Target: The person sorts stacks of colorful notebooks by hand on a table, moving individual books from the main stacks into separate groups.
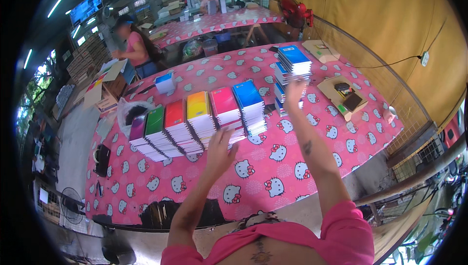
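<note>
Spiral notebooks stand in a row of stacks on the table: purple (138, 124), green (155, 119), red (174, 113), yellow (197, 103), pink (223, 101) and blue (248, 94). My left hand (221, 147) is at the near side of the pink stack, fingers stretched and apart, with nothing visible in it. To the right, taller piles of blue notebooks (294, 54) rise farther back. My right hand (294, 92) reaches to the near side of these piles. Its fingers are blurred, so a grip cannot be made out.
A pink patterned cloth covers the table (273, 187). Cardboard pieces (336, 94) carrying dark items lie at the right, near a pink cup (389, 114). A small blue-topped stack (165, 83), plastic bag (127, 114) and black pouch (102, 160) sit left. A co-worker (136, 50) stands beside cartons.
</note>
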A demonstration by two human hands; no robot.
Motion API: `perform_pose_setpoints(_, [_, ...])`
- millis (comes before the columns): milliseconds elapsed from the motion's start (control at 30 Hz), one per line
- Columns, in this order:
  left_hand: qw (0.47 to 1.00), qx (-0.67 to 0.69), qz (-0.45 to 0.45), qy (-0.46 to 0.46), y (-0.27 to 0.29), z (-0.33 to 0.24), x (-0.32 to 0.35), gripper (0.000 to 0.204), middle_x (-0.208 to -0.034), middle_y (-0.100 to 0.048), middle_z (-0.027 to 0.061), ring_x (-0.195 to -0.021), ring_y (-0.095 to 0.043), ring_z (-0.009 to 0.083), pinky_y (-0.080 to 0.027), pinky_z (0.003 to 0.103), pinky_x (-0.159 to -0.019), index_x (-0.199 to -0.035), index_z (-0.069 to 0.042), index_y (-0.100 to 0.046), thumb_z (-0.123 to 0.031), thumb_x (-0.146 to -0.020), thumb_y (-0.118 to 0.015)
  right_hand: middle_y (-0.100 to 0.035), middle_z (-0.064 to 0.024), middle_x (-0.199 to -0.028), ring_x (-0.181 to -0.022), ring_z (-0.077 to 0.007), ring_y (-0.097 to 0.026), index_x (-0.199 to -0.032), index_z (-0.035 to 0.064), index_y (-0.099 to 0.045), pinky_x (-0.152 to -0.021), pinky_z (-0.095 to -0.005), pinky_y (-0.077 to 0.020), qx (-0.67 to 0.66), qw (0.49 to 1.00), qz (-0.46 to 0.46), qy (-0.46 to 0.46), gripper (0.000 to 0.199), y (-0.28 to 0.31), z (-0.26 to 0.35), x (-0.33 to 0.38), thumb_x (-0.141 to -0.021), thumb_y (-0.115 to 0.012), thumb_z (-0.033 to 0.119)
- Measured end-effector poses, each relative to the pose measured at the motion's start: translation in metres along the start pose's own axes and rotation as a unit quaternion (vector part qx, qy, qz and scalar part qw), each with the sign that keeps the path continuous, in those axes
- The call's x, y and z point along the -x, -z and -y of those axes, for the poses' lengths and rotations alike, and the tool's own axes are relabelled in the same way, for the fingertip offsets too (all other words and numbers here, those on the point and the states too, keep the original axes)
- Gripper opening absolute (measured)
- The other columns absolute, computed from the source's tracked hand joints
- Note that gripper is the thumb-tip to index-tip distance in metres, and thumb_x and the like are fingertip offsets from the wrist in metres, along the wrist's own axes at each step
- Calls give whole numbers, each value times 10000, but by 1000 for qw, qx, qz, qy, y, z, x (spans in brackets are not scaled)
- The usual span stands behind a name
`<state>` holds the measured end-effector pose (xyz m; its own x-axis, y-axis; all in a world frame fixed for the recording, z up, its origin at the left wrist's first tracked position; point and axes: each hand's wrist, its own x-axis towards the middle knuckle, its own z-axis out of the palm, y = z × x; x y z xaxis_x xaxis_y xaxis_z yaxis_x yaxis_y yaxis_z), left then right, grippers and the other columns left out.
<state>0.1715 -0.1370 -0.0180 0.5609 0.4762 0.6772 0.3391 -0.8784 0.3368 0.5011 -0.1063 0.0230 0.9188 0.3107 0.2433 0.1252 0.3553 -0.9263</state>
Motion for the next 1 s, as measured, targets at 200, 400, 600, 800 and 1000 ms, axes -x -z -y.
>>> perform_pose_setpoints(200, [968, -240, -54, -50, -37, 35, -86, 487, -1247, -614, 221, -1167, -586, 379, -465, 461, -968, -1308, -15, -576, -178, -864, -693, -611, -92, -1290, -1288, -281, -516, -1284, 151, -624, -1027, -485, -422, 437, 691, 333, 469, 465, 6, -32, 67, -824, -694, 140])
perform_pose_setpoints(400, [993, -107, -52, -3, 9, 41, -77, 400, -821, -693, 184, -764, -688, 356, -533, 435, -681, -1278, -20, -598, -86, -886, -643, -662, -57, -1128, -953, -253, -627, -1193, 154, -678, -816, -438, -475, 356, 730, 320, 488, 330, 65, 13, 137, -864, -674, 170])
perform_pose_setpoints(600, [973, 13, 171, 154, 61, -38, -26, 276, -759, -665, 229, -675, -661, 427, -527, 532, -648, -908, 2, -648, -247, -944, -536, -647, -106, -1102, -996, -306, -625, -1248, 89, -638, -801, -437, -506, 341, 661, 563, 361, 365, 190, -93, 288, -899, -649, 197])
perform_pose_setpoints(800, [891, 18, 367, 267, -56, -9, 108, 549, -878, -685, 252, -797, -675, 422, -529, 527, -703, -924, 9, -662, -504, -975, -472, -585, -211, -1277, -1145, -344, -598, -1300, 48, -587, -959, -443, -490, 184, 899, 387, 92, 406, 78, -44, 237, -895, -593, 84])
perform_pose_setpoints(1000, [965, -157, -174, 119, 46, 80, 12, 349, -928, -698, 162, -941, -666, 360, -479, 518, -900, -1211, -26, -594, -141, -882, -612, -505, -170, -1424, -1332, -361, -457, -1389, 61, -524, -1079, -506, -355, 257, 771, 364, 455, 523, -91, 2, 224, -882, -632, 135])
